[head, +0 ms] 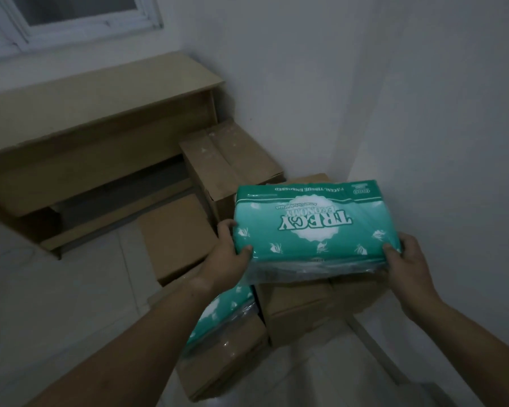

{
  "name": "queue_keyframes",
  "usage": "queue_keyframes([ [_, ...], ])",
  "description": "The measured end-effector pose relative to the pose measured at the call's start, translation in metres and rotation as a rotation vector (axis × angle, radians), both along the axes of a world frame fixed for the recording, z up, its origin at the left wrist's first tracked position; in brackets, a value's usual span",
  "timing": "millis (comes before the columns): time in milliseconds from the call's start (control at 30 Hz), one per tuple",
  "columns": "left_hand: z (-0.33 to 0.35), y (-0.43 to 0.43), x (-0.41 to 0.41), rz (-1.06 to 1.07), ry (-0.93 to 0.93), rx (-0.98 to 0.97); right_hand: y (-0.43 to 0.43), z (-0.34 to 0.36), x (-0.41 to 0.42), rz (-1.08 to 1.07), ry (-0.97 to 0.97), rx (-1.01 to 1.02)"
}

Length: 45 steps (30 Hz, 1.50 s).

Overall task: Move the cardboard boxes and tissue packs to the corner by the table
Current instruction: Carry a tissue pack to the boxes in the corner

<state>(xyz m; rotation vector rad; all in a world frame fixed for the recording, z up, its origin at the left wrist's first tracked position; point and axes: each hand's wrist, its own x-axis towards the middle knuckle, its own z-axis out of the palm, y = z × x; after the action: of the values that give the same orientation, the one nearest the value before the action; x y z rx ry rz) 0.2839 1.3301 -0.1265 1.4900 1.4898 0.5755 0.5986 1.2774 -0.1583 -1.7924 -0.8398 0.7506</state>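
I hold a green tissue pack (312,224) level in front of me, its printed face up. My left hand (228,254) grips its left end and my right hand (409,265) grips its right end. The pack hovers over a cardboard box (300,306) on the floor by the wall. A second green tissue pack (221,312) lies on another cardboard box (224,359) below my left forearm. A taller taped cardboard box (227,160) stands in the corner beside the wooden table (100,113). A flat box (177,236) lies next to it.
White walls (423,98) close off the corner on the right and behind. A window (65,19) sits above the table. Pale tiled floor (56,289) spreads to the left. A baseboard ledge (388,353) runs along the right wall.
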Motion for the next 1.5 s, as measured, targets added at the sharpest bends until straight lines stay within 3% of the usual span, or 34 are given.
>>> queue_keyframes([
  [267, -0.059, 0.018, 0.029, 0.088, 0.077, 0.073, 0.036, -0.062, 0.022, 0.023, -0.023, -0.038],
  [567, -0.033, -0.002, 0.021, 0.009, 0.096, 0.041, 0.023, -0.039, 0.019, 0.085, -0.082, -0.103],
  [667, -0.019, -0.022, 0.008, 0.014, 0.104, 0.061, 0.011, -0.019, 0.005, 0.093, -0.184, -0.087],
  [800, -0.008, -0.053, -0.019, 0.021, 0.197, 0.086, -0.014, -0.006, -0.029, 0.173, -0.374, 0.097],
  [967, 0.004, -0.119, -0.095, -0.009, 0.225, 0.190, -0.073, 0.005, -0.130, 0.393, -0.482, 0.161],
  [1200, -0.016, -0.225, -0.229, -0.061, 0.303, 0.288, -0.165, -0.016, -0.253, 0.701, -0.573, 0.089],
  [1500, -0.040, -0.405, -0.414, 0.092, 0.418, 0.146, -0.297, -0.016, -0.369, 0.939, -0.516, -0.010],
])
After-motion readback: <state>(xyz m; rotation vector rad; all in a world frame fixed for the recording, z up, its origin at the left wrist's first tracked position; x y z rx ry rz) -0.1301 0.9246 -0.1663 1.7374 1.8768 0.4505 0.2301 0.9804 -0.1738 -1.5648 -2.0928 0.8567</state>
